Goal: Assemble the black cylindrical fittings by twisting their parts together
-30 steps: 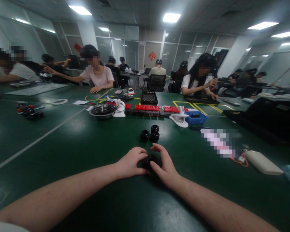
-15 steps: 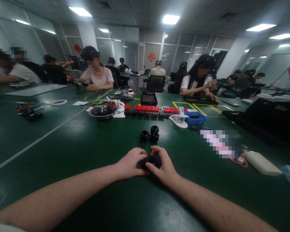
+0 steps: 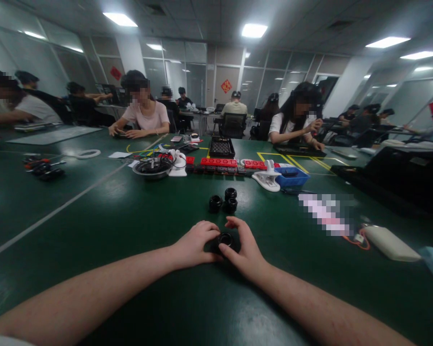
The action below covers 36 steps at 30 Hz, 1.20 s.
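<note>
A small black round part [image 3: 225, 239] rests on the green table [image 3: 104, 216] in front of me. My left hand [image 3: 195, 242] grips it from the left and my right hand [image 3: 246, 247] from the right, thumb on its near edge. Three similar black round parts [image 3: 223, 199] stand clustered a short way beyond my fingers.
Farther back lie a metal bowl [image 3: 152, 167] with cables, a row of red blocks [image 3: 220, 162], a white clip [image 3: 267, 179], a blue bin [image 3: 292, 176] and a black tray [image 3: 222, 146]. A white device [image 3: 388, 241] sits at right. Several seated people work around the table.
My hands have closed in a little tighter on the black part and my right thumb has shifted on it. The view has drifted slightly.
</note>
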Available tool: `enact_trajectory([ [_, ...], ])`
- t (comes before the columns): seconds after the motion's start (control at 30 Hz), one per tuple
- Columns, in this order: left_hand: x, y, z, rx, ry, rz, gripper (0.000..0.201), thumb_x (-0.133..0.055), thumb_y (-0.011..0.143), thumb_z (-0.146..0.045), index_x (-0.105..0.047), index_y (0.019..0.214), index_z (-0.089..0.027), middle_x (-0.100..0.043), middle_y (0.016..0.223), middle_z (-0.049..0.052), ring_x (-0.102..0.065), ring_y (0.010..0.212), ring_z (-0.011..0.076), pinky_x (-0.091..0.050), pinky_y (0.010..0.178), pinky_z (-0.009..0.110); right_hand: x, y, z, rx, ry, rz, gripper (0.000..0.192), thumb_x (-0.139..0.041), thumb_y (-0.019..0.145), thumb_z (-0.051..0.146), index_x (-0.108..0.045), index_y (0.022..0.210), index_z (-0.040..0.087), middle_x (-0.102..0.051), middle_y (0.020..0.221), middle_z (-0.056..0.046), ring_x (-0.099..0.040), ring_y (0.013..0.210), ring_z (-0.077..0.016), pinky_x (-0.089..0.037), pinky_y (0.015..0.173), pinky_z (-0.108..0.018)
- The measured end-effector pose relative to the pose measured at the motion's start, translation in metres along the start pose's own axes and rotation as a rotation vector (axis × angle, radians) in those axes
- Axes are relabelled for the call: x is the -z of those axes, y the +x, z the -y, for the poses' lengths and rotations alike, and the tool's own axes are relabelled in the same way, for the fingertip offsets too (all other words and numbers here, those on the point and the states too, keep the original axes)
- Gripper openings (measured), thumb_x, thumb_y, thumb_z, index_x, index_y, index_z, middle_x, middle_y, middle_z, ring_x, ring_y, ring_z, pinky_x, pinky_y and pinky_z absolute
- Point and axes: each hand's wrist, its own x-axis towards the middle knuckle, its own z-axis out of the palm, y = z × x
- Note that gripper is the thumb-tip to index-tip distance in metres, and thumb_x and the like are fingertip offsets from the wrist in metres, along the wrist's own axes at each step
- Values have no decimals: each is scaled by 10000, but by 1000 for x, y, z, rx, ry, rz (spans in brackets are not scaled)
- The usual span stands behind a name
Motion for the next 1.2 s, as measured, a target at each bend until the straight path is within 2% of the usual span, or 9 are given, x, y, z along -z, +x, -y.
enact_trajectory([
  [0.2, 0, 0, 1, 0, -8, 7, 354, -647, 682, -409, -570, 943, -182, -511, 1006, 60, -453, 966, 233, -379, 854, 366, 0, 2, 1, -13, -65, -18, 530, -608, 683, 303, -369, 1143, 192, -486, 942, -62, -488, 887, -222, -426, 786, -386],
  [0.47, 0, 1, 0, 10, -21, 9, 319, -643, 691, -368, -570, 938, -180, -511, 1011, 59, -453, 963, 230, -383, 847, 363, -2, 2, 1, -36, -57, 12, 543, -644, 645, 258, -383, 1119, 207, -498, 910, -46, -504, 845, -210, -439, 761, -380],
  [0.63, -1, 1, 1, 13, -25, 7, 344, -664, 664, -321, -572, 966, -186, -510, 1018, 56, -445, 980, 231, -370, 862, 361, -2, 1, 0, 11, 11, 31, 513, -567, 655, 160, -384, 1132, 215, -518, 983, -58, -518, 921, -205, -425, 828, -381],
  [0.83, -2, 0, 3, 6, -14, 6, 455, -664, 669, -364, -532, 1075, -205, -493, 1063, 60, -439, 994, 228, -369, 865, 366, 1, -1, 1, 72, 137, 144, 561, -449, 691, 106, -312, 1221, 229, -565, 1095, -69, -492, 1069, -220, -376, 909, -427],
  [1.0, -1, 0, 2, 3, 4, 8, 385, -657, 672, -406, -572, 976, -187, -508, 1042, 65, -440, 1000, 239, -367, 871, 374, 2, 0, 3, 84, 67, 52, 539, -490, 711, 164, -316, 1218, 224, -487, 1177, -88, -450, 1106, -231, -349, 934, -439],
  [1.1, 0, 1, 2, 3, -6, 5, 364, -656, 672, -400, -577, 957, -186, -515, 1019, 63, -452, 982, 237, -373, 865, 374, 1, 1, 3, 36, -16, -19, 506, -549, 708, 219, -355, 1175, 211, -486, 1101, -91, -465, 1045, -235, -376, 899, -425],
  [1.2, 1, 1, 0, 3, -21, 0, 352, -650, 679, -398, -580, 947, -179, -519, 1006, 63, -458, 974, 234, -372, 867, 371, 1, 2, 3, -6, -65, -34, 531, -609, 677, 272, -373, 1147, 208, -491, 1010, -76, -489, 957, -235, -415, 832, -410],
])
